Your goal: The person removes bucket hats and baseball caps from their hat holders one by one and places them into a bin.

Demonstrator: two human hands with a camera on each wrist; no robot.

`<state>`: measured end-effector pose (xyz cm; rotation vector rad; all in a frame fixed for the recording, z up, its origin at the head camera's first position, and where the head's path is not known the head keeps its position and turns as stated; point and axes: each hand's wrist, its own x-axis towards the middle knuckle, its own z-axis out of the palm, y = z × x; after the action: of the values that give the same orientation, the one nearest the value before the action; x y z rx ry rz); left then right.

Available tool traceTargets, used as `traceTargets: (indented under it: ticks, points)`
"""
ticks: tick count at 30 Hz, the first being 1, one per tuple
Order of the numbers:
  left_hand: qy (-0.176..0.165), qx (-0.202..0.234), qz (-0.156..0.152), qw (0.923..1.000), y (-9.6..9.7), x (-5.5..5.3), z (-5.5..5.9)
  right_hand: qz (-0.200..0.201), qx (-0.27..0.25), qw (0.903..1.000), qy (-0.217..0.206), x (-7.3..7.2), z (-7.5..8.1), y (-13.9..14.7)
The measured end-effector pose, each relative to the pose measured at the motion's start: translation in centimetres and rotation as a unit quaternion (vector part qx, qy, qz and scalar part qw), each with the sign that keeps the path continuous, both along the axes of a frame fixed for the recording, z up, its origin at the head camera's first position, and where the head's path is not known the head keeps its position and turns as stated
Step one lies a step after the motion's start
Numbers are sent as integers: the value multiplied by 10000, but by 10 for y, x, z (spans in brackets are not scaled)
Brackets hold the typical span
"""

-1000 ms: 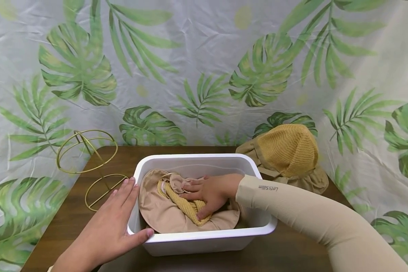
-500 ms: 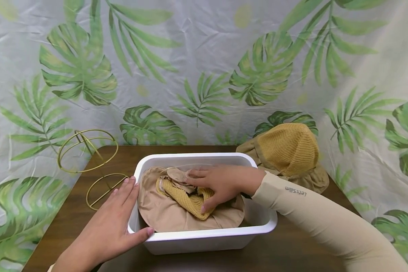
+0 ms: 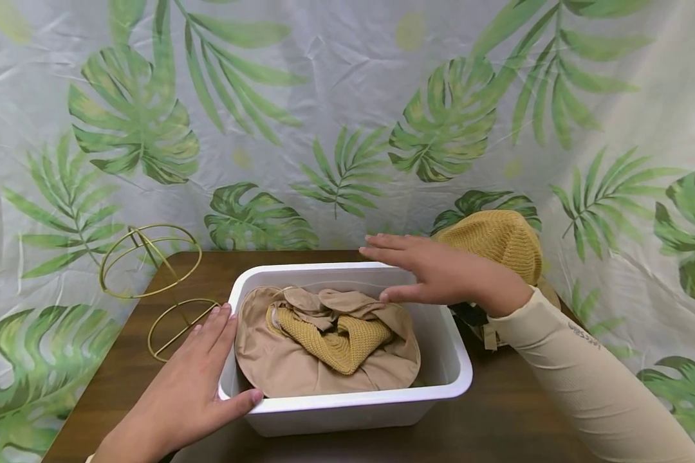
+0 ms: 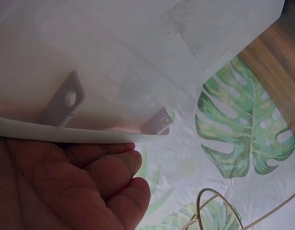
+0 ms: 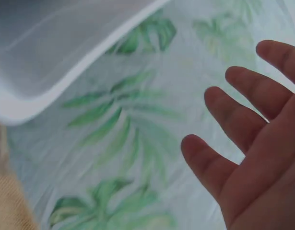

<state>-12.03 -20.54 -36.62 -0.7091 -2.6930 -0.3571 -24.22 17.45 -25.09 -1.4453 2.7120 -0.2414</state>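
Observation:
A white plastic bin (image 3: 353, 402) stands on the table with a tan brimmed hat (image 3: 301, 373) inside, its mustard knit part (image 3: 347, 350) folded in the middle. My left hand (image 3: 179, 379) rests on the bin's left front corner, fingers along the side rim and thumb on the front rim. In the left wrist view its fingers (image 4: 111, 170) lie against the rim. Over the bin's back right corner hovers my right hand (image 3: 446, 270), fingers extended and holding nothing. Behind it sits a second mustard knit hat (image 3: 492, 235) with a tan brim, partly hidden by that hand.
At the left of the table is a gold wire stand (image 3: 185, 330) with an upper and a lower ring. The dark wooden table (image 3: 521, 399) backs onto a hanging cloth (image 3: 336, 83) printed with green leaves.
My right hand has lifted off the hat in the bin and moved right and back, over the rim. The hat's right side has opened out. My left hand has stayed on the rim.

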Motion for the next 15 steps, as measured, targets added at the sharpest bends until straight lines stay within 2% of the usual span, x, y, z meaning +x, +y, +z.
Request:
traceTargets:
  ticks: [4,7,12,15]
  points:
    - [30,-30,-4,10000,0,0,0,-379,-597,9974,123,-3,0,34]
    - [85,-59,-25,9999,0,0,0,-729,-986,9919,321,-5,-4,61]
    - [268,-99,-114,9995,-1,-1,0,-1137,-1632,9757,916,-7,-8,100]
    - [276,-101,-109,9995,-1,-1,0,-1417,-1866,9634,1302,-9,-5,119]
